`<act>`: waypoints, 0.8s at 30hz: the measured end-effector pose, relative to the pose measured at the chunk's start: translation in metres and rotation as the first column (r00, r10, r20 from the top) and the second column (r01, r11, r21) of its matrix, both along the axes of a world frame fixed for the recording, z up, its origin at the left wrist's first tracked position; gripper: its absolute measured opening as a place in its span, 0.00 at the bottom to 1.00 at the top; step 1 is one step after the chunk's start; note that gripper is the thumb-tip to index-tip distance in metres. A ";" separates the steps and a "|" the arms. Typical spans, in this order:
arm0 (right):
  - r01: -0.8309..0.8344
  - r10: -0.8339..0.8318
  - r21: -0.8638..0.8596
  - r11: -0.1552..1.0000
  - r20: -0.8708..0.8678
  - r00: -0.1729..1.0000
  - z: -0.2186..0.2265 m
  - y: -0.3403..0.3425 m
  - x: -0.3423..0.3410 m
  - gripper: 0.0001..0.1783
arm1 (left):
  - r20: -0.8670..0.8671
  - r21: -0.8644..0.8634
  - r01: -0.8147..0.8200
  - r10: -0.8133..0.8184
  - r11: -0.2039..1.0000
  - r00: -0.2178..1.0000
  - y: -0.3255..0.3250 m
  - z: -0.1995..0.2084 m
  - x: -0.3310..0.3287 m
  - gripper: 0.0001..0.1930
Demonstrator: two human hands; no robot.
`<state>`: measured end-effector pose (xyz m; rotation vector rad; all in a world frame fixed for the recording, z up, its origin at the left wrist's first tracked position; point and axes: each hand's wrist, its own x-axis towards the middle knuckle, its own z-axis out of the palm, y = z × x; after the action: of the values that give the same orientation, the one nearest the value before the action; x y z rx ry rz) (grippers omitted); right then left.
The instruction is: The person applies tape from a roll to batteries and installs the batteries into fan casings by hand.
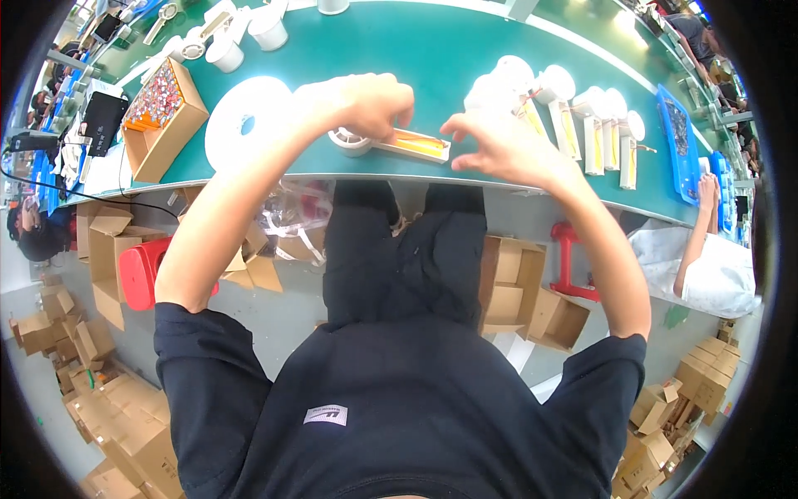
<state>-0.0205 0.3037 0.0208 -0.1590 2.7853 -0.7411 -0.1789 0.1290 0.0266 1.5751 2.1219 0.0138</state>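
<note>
Carton (186, 121) and white disc (226, 112) lie left of the left hand (362, 101), whose fingers curl over the white fan unit (384, 147) near the front edge of the green table (424, 50); their grip cannot be determined. The right hand (507, 150), half open and apparently empty, is just beside the end of the handle (416, 154); a loose left-hand hold or a nudge could swivel the unit or displace its yellow insert (422, 143).

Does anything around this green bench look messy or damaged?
Nothing looks spilled. The white piece by the left hand shows no obvious damage. Only the open cardboard boxes scattered on the floor look untidy.
</note>
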 end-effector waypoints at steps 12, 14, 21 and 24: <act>0.140 -0.197 -0.217 0.966 -0.273 0.942 -0.055 -0.024 0.008 0.22 | 0.042 0.036 -0.016 0.015 0.999 0.999 0.002 -0.002 0.003 0.11; 0.182 -0.267 -0.259 0.949 -0.348 0.899 -0.066 -0.028 0.009 0.18 | 0.084 0.034 -0.014 0.011 0.999 0.996 0.002 -0.003 -0.001 0.12; 0.275 -0.399 -0.337 0.900 -0.385 0.832 -0.073 -0.040 0.023 0.18 | 0.072 -0.180 0.021 -0.009 0.983 0.997 0.029 0.013 0.022 0.18; 0.276 -0.403 -0.327 0.904 -0.429 0.808 -0.079 -0.045 0.021 0.17 | -0.003 -0.060 0.001 -0.002 0.998 1.000 0.031 0.004 0.024 0.17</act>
<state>0.0005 0.2585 -0.0583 0.1449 3.2331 -1.3082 -0.1547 0.1602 0.0307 1.5431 2.1039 -0.0523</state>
